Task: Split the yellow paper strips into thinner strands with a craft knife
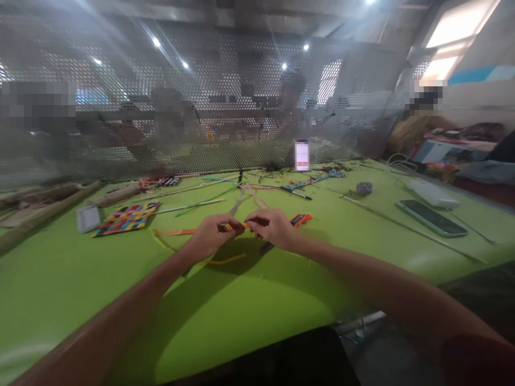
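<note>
My left hand (216, 234) and my right hand (273, 228) nearly meet over the green table (257, 316). Both are closed in a pinch. An orange strip (177, 232) runs in from the left to my left fingers, and a bit of orange shows between the two hands. What my right fingertips pinch is hidden. Under and behind my right hand lies an orange and black cutter knife (301, 219), partly covered. A yellow strip (227, 261) curls on the table below my left hand. Beyond the hands are a grey strip (239, 199) and a pink strip (256, 197).
A multicoloured woven mat (126, 219) lies at left beside a small white case (88, 219). A pen (295, 193) is behind my hands. On the right are a phone (432, 217) and a long thin stick (410, 226). A perforated screen (225, 118) closes the back.
</note>
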### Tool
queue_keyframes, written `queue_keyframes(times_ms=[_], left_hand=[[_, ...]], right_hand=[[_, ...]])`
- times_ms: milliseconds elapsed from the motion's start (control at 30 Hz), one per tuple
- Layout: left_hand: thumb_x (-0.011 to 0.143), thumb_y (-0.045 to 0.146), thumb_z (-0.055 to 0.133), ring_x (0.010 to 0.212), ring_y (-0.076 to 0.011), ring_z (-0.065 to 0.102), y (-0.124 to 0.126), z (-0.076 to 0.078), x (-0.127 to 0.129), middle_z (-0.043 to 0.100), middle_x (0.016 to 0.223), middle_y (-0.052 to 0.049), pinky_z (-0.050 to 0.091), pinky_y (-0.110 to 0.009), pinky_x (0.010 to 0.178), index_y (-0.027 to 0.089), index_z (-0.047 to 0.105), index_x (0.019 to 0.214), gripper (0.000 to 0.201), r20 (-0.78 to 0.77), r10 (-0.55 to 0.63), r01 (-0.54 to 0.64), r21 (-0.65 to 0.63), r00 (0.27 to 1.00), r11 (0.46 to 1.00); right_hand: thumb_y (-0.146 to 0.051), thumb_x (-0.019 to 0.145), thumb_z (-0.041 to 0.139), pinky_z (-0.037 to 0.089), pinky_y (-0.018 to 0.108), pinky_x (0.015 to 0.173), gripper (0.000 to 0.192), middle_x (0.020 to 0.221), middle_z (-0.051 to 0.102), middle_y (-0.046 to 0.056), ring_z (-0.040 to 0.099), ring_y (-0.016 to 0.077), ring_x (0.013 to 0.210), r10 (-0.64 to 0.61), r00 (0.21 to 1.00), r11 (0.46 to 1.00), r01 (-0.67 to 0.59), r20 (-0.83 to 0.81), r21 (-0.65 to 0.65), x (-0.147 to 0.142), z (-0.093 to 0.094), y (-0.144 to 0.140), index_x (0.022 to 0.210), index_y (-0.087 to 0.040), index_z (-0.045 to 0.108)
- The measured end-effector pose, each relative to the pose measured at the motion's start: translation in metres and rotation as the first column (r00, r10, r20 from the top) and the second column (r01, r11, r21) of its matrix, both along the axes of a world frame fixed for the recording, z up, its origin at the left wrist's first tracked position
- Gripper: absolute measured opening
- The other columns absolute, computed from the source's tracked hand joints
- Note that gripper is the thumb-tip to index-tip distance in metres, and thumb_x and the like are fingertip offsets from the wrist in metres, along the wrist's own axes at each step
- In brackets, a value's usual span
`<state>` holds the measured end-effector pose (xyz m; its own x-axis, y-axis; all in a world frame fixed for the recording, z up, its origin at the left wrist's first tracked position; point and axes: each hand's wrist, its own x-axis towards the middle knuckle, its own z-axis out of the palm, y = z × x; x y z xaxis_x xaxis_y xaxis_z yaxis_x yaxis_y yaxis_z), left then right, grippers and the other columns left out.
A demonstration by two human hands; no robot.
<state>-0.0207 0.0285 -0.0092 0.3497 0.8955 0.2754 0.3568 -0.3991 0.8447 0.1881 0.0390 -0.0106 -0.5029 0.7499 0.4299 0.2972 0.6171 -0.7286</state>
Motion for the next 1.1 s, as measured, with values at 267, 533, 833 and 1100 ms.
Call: queue_keyframes(times_ms=[267, 533, 833, 1100], left_hand=[[0.071, 0.031, 0.076, 0.071, -0.0195, 0.071, -0.001, 0.002, -0.004, 0.077, 0.076, -0.006, 0.057, -0.029, 0.070, 0.016, 0.077, 0.075, 0.015, 0.077, -0.065, 0.069, -0.061, 0.995, 0.996], [0.070, 0.030, 0.079, 0.068, -0.0177, 0.066, -0.005, 0.008, -0.006, 0.074, 0.071, -0.005, 0.052, -0.026, 0.063, 0.017, 0.077, 0.072, 0.014, 0.068, -0.056, 0.060, -0.073, 0.996, 0.996], [0.071, 0.035, 0.080, 0.064, -0.0154, 0.064, -0.002, 0.011, -0.010, 0.073, 0.069, -0.004, 0.050, -0.026, 0.063, 0.016, 0.075, 0.072, 0.019, 0.010, -0.030, 0.031, -0.095, 1.000, 0.995], [0.070, 0.036, 0.079, 0.063, -0.0160, 0.063, 0.001, 0.008, -0.011, 0.073, 0.069, -0.004, 0.050, -0.026, 0.061, 0.016, 0.076, 0.073, 0.020, -0.011, -0.022, 0.020, -0.091, 1.000, 0.996]], right_hand=[[-0.017, 0.086, 0.060, 0.045, 0.021, 0.067, 0.007, 0.076, 0.064, 0.002, 0.055, 0.0096, 0.068, -0.040, 0.998, 0.997, 0.043, -0.048, 0.062, 0.002, 0.001, -0.002, 0.085, -0.013, 0.065], [-0.018, 0.086, 0.057, 0.042, 0.020, 0.065, 0.009, 0.076, 0.063, 0.002, 0.051, 0.0093, 0.066, -0.109, 0.994, 0.990, 0.109, -0.004, 0.087, 0.003, 0.003, 0.000, 0.082, -0.013, 0.063], [-0.021, 0.086, 0.056, 0.039, 0.020, 0.062, 0.010, 0.071, 0.059, 0.001, 0.049, 0.0091, 0.063, -0.171, 0.985, 0.984, 0.173, -0.029, 0.051, 0.006, 0.003, 0.002, 0.080, -0.014, 0.058], [-0.022, 0.086, 0.055, 0.038, 0.021, 0.060, 0.009, 0.069, 0.057, 0.001, 0.049, 0.0097, 0.062, -0.220, 0.974, 0.974, 0.222, -0.054, 0.042, 0.007, -0.001, 0.007, 0.080, -0.015, 0.056]])
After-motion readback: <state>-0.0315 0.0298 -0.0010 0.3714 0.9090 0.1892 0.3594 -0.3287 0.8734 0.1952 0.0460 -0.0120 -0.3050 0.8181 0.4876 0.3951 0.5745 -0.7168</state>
